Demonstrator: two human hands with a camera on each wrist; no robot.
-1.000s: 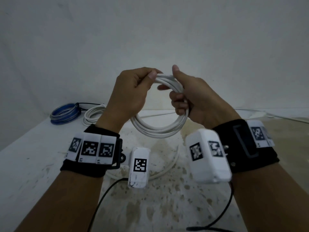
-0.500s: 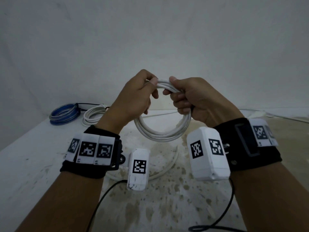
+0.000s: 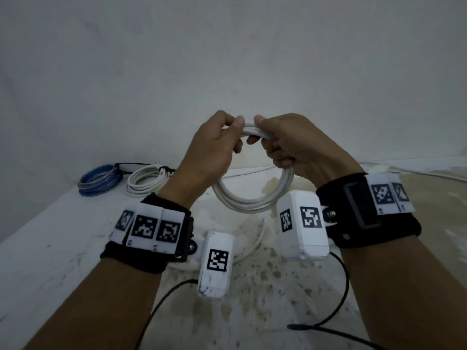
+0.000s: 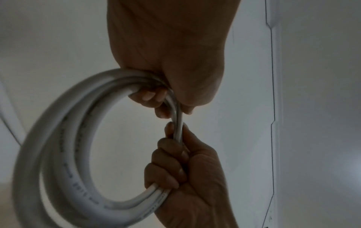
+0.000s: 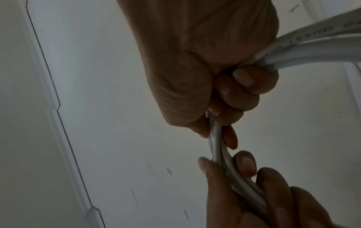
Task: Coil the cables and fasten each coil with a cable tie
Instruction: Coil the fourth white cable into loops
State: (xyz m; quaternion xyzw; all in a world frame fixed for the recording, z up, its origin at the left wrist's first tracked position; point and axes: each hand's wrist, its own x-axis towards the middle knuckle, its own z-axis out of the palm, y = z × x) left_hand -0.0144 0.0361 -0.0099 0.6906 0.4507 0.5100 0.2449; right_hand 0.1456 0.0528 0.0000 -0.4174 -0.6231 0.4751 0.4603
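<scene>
While both hands clamp the white cable coil (image 3: 252,198) aloft before the tied white coil (image 3: 149,181), left hand (image 3: 209,157) and right hand (image 3: 298,150) pinching its top, coiling looks finished; next, fetch a tie.

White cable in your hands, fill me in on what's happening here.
A person is holding a coil of white cable up above a stained white table. The left hand pinches the top of the coil and the right hand grips it right beside, fingers curled round the strands. No tie shows on this coil. At the far left of the table lie a blue coil and a second white coil; the white one looks bound with a dark tie.
</scene>
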